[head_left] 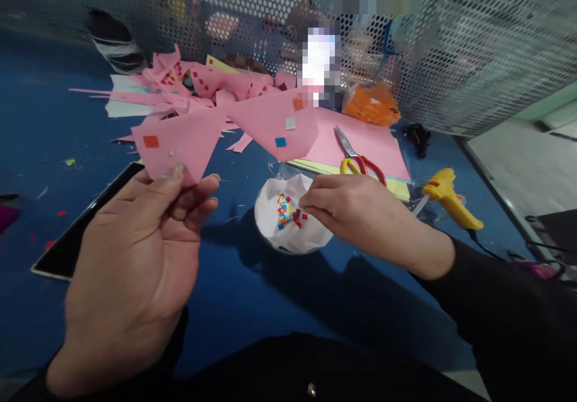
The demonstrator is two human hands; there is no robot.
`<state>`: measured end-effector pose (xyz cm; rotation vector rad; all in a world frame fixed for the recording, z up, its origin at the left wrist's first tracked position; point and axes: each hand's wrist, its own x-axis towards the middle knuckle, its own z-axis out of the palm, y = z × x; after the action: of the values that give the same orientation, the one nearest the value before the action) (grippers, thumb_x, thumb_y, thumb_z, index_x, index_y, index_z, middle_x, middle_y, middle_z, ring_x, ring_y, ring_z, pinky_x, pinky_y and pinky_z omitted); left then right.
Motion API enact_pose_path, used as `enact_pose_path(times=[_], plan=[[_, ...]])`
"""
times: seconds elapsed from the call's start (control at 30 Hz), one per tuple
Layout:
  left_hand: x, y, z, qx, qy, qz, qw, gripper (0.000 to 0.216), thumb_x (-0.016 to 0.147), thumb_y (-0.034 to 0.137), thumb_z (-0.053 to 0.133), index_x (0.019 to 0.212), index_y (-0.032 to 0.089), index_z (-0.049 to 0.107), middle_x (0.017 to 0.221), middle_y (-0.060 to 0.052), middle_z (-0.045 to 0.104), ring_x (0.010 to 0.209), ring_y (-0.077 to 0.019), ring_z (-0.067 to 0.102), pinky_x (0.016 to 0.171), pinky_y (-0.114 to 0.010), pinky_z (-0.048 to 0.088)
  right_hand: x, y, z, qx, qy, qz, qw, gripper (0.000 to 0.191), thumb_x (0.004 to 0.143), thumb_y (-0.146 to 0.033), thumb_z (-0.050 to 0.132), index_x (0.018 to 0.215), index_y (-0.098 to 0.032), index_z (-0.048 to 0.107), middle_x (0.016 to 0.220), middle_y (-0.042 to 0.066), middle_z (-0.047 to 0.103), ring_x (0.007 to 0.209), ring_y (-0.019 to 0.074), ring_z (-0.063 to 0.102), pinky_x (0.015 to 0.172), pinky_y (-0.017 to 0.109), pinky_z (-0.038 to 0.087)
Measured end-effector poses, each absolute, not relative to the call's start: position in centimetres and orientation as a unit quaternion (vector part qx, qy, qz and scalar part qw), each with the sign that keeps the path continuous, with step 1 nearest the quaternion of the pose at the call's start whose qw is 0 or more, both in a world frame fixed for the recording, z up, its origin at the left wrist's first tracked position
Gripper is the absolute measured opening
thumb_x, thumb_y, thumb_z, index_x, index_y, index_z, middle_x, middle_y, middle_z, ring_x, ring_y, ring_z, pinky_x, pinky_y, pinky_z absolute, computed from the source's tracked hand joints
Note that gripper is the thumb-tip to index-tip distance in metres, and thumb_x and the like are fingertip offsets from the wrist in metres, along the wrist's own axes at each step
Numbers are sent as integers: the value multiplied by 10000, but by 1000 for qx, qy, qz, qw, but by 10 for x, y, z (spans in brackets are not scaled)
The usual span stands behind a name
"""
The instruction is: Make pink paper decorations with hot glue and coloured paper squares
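Observation:
My left hand (139,252) pinches the lower left edge of a pink paper cutout (192,134), shaped like a bow and held up above the table. Orange squares sit on both of its wings, and a white and a blue one on the right wing. Over the right side of a small bowl lined with white paper (268,228), my right hand (360,216) has its fingertips pressed together. Whatever they grip, if anything, is hidden. Small coloured squares (286,213) in red, blue, yellow and orange lie in the middle of the bowl.
Pink paper scraps (211,80) are heaped at the back. Scissors (354,155) lie on stacked pink and yellow sheets (315,131). A yellow glue gun (453,197) rests at right, an orange roll (372,104) behind. A dark flat tablet-like panel (67,249) lies left. Perforated metal mesh (270,5) stands behind.

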<state>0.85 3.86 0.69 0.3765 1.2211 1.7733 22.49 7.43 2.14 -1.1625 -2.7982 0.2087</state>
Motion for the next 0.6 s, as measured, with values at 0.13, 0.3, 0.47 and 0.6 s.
enact_pose_path(times=[0.13,0.3,0.47,0.6], plan=[[5,35,3,175,500,707,468,175,887,58,631,770,166,702,709,37,715,667,-89,733,546,-125,597,219,78,14,-363,-930,64,11,214,921,-82,530,904,-135,738,821,73,684,711,153,599,612,279,362],[-1,28,0,213,528,675,470,143,913,130,647,823,187,743,791,30,745,795,-120,757,581,-114,601,220,67,16,-301,-950,83,2,256,943,-85,472,974,-143,720,919,99,717,819,206,632,710,330,412],[13,21,-1,255,538,623,507,150,897,182,693,765,236,738,773,38,758,810,-152,767,748,-208,644,221,49,16,-258,-961,98,21,275,941,-100,460,1065,-135,703,989,126,743,941,265,657,846,410,455],[27,22,1,249,525,572,579,112,897,226,681,799,233,736,783,3,759,781,-184,761,802,-304,659,222,39,12,-258,-961,87,35,262,927,-87,455,1027,-104,697,1012,156,749,937,286,671,847,432,481]])
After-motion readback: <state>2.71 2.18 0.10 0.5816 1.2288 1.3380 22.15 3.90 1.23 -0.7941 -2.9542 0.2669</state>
